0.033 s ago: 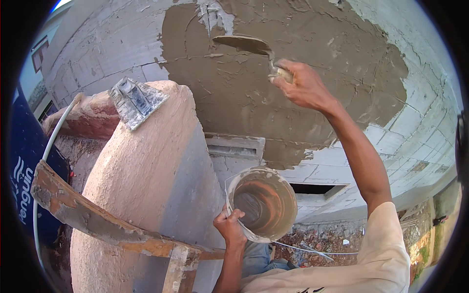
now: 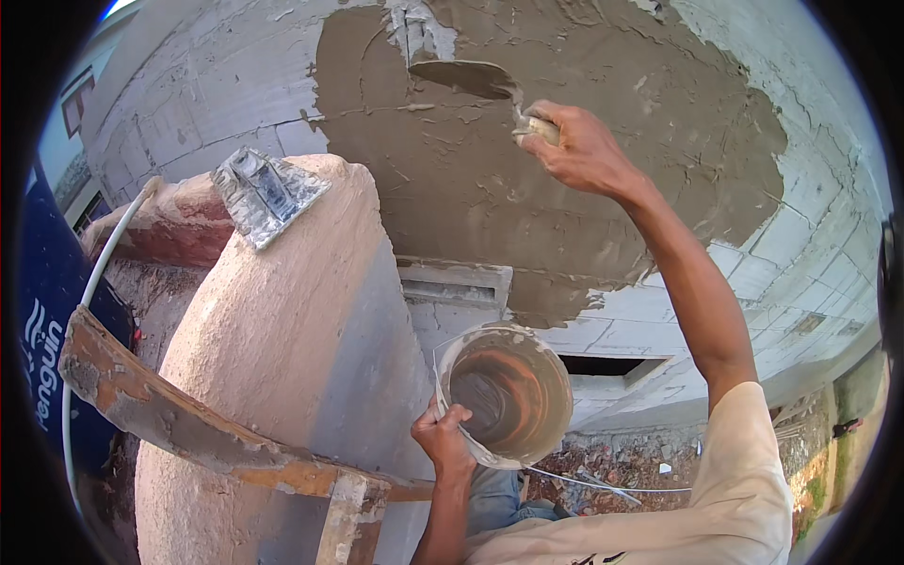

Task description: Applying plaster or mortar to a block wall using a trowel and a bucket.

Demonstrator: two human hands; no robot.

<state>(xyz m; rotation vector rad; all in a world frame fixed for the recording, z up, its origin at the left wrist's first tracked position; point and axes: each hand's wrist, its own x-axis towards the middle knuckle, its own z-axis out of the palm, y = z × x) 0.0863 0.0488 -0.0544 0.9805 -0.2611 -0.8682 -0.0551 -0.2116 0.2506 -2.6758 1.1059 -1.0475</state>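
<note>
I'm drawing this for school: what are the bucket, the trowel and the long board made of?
Bucket: probably plastic; orange shows through dull grey-brown smears on its round inside.
Trowel: thin, flat and likely metal, under a dull brown coat; its pale handle, partly hidden by the right hand, could be wood or plastic.
Long board: looks like rough wood, with brown showing through patchy grey crust.

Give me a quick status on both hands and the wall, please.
Left hand gripping bucket at its rim. Right hand holding trowel up by partly coated wall. Float lying on rounded ledge, off left.
</note>
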